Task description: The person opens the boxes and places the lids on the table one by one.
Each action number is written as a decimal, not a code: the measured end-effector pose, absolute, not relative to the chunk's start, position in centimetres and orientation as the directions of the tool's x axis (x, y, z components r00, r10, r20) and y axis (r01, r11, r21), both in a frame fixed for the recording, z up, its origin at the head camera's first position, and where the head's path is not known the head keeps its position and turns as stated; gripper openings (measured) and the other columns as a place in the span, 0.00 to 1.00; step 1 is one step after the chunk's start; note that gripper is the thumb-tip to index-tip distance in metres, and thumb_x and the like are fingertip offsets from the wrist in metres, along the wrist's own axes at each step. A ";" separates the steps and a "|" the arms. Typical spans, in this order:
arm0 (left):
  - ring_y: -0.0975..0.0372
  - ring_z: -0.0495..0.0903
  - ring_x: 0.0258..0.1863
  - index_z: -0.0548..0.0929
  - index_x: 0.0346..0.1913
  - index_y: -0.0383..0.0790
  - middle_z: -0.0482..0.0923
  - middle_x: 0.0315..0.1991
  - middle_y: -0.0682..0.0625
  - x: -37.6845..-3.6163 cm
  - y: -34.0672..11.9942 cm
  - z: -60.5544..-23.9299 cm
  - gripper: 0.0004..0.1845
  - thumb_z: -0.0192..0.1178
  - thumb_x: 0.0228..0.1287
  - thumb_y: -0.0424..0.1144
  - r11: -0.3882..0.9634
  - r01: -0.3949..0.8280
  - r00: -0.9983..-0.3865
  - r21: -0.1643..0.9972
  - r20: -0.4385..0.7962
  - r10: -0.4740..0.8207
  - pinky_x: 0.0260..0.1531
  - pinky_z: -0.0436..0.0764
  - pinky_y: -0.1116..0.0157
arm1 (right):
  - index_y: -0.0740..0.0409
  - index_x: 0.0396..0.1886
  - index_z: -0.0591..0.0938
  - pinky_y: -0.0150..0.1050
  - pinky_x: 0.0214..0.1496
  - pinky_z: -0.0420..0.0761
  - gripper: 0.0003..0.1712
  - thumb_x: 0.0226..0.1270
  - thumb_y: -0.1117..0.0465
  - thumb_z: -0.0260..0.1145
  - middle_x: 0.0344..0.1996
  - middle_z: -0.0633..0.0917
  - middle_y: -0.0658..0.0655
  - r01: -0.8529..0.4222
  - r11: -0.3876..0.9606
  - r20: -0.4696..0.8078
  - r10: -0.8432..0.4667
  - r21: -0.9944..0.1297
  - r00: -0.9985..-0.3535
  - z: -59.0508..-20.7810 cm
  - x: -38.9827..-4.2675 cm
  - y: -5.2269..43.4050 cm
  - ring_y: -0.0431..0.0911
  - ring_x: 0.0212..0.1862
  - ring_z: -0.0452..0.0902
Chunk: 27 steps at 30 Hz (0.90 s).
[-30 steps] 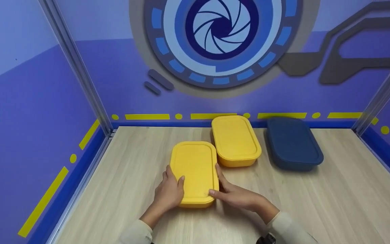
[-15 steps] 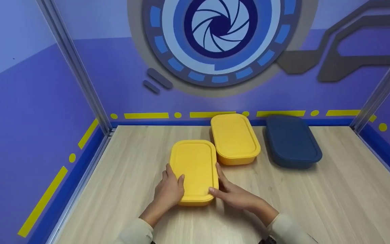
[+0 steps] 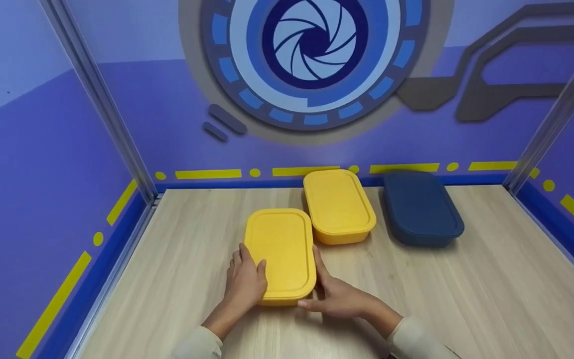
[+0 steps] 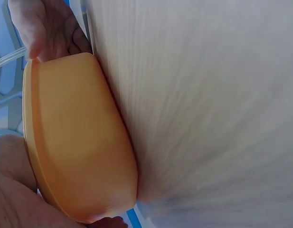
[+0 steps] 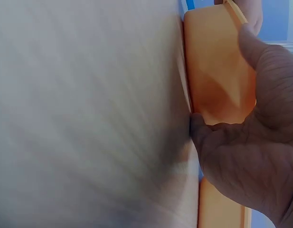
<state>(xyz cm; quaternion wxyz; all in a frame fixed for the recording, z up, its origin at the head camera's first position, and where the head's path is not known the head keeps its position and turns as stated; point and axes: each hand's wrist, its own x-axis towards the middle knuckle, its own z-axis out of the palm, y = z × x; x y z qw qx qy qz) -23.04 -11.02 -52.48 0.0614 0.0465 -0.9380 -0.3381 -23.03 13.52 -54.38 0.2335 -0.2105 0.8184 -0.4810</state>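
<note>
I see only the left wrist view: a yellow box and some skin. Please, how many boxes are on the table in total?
Observer: Three. The near yellow box, a second yellow box behind it, and a dark blue box to the right.
Operator: Is the near box touching the second one?
Observer: Their corners look very close; I cannot tell if they touch.
Operator: Where is the right hand?
Observer: The right hand holds the near box's right near corner, the left hand its left side.
Operator: Are the lids on?
Observer: Yes, all three are lidded.
</note>
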 end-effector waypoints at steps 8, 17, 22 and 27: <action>0.36 0.66 0.76 0.52 0.82 0.20 0.59 0.78 0.26 -23.0 -11.1 -52.7 0.39 0.57 0.82 0.39 0.739 -0.030 -0.992 0.673 0.069 -0.104 0.75 0.70 0.39 | 0.41 0.88 0.28 0.58 0.87 0.53 0.71 0.71 0.41 0.75 0.90 0.43 0.55 -0.114 0.419 -0.167 -0.577 -0.901 -0.799 -54.4 -23.2 13.4 0.49 0.88 0.48; 0.38 0.52 0.86 0.58 0.81 0.22 0.52 0.85 0.29 -23.0 -11.2 -52.5 0.35 0.54 0.83 0.39 0.830 0.128 -0.988 0.543 0.138 0.062 0.82 0.61 0.38 | 0.42 0.90 0.35 0.61 0.86 0.55 0.68 0.70 0.41 0.76 0.89 0.53 0.55 -0.103 0.441 -0.183 -0.559 -0.891 -0.809 -54.1 -23.1 13.4 0.48 0.85 0.55; 0.40 0.50 0.87 0.62 0.80 0.24 0.50 0.86 0.30 -23.0 -11.5 -52.6 0.34 0.53 0.84 0.43 0.846 0.156 -0.986 0.510 0.132 0.102 0.84 0.59 0.41 | 0.46 0.90 0.39 0.62 0.85 0.59 0.68 0.68 0.40 0.76 0.87 0.60 0.57 -0.126 0.492 -0.186 -0.536 -0.861 -0.823 -54.0 -23.0 13.3 0.49 0.83 0.61; 0.41 0.50 0.87 0.67 0.79 0.26 0.51 0.86 0.31 -22.8 -12.0 -52.7 0.31 0.52 0.84 0.44 0.847 0.168 -0.983 0.504 0.149 0.106 0.83 0.60 0.42 | 0.49 0.90 0.42 0.63 0.85 0.62 0.68 0.67 0.38 0.76 0.85 0.64 0.58 -0.150 0.528 -0.182 -0.525 -0.836 -0.831 -54.0 -22.9 12.9 0.51 0.83 0.63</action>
